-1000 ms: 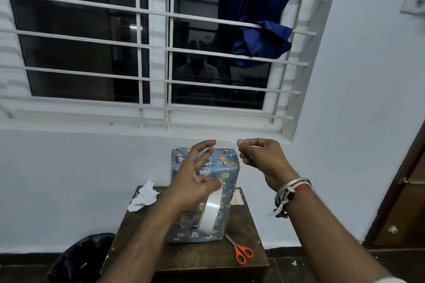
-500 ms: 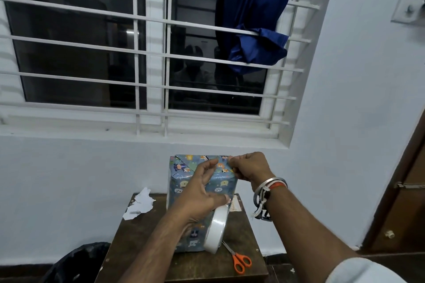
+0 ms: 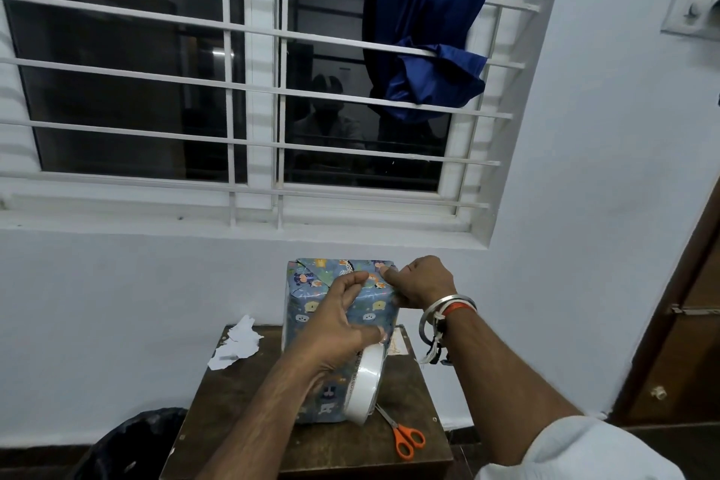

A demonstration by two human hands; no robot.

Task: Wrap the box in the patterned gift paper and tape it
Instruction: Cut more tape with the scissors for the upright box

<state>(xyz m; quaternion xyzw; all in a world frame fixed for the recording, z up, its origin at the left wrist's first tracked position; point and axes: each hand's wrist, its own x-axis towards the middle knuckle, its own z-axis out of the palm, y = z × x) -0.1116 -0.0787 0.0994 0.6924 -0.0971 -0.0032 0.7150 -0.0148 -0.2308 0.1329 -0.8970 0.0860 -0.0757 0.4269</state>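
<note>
We see box [image 3: 307, 302] fully covered in patterned paper [image 3: 372, 318], upright on small wooden table [image 3: 413, 394], top flaps folded. We judge wrapping done, taping of top seam left. Our left hand [image 3: 335, 327] hooks tape roll [image 3: 364, 382] on lower fingers, thumb and forefinger touching top edge. Our right hand [image 3: 422, 282] pinches top right corner; tape strip there we cannot make out. We count one box, one tape roll, one orange scissors [image 3: 405, 438], two hands.

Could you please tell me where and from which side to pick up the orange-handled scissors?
Take the scissors by their orange handle loops, coming from the table's near right corner. They lie flat with the loops pointing that way and free, while the blades run toward the wrapped box.
</note>
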